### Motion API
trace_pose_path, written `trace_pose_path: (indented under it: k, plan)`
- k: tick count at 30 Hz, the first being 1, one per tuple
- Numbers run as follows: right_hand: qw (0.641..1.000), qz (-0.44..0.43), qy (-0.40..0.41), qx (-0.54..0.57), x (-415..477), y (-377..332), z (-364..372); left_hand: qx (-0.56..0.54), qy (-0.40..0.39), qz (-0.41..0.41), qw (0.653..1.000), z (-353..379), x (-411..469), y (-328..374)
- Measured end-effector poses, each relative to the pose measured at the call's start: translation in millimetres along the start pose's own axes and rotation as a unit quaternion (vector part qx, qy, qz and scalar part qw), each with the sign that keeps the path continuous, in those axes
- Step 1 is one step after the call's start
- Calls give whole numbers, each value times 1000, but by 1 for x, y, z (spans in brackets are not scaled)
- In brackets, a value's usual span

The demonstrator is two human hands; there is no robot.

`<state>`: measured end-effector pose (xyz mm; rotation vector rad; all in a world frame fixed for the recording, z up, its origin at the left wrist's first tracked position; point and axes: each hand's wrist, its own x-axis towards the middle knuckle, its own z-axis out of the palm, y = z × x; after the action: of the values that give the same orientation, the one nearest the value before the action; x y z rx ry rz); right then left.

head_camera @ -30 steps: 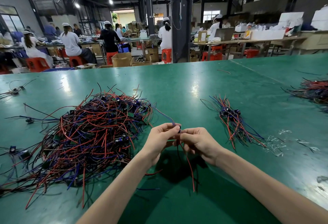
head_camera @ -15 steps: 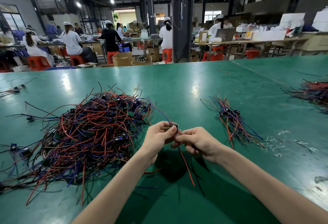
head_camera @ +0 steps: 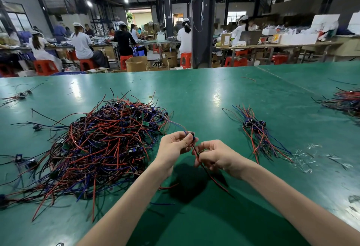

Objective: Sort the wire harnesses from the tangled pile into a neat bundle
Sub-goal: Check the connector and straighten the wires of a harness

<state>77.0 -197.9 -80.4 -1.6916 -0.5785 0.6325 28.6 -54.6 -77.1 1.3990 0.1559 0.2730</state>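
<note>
1 harness (head_camera: 192, 134) in left fingers (head_camera: 184, 142), right fingers (head_camera: 206, 146)

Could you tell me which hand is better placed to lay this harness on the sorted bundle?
Probably the right hand: it grips the harness wires and is nearer the bundle; the left hand sits beside the pile.
</note>
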Motion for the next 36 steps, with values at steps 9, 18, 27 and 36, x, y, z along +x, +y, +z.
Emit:
trace_pose_path:
  k: [9,18,27,36]
  plan:
    - [997,18,-80,-17,-4,-1,7,-124,17,-53,991,-12,5,11]
    - [995,14,-12,96,0,0,1,-111,-58,-44,991,-5,2,7]
    - [995,-10,18,96,-2,-3,4,-46,-73,-57,995,-8,-1,8]
    - [993,-5,-19,119,-3,-5,0,-11,-69,-25,997,-7,-1,8]
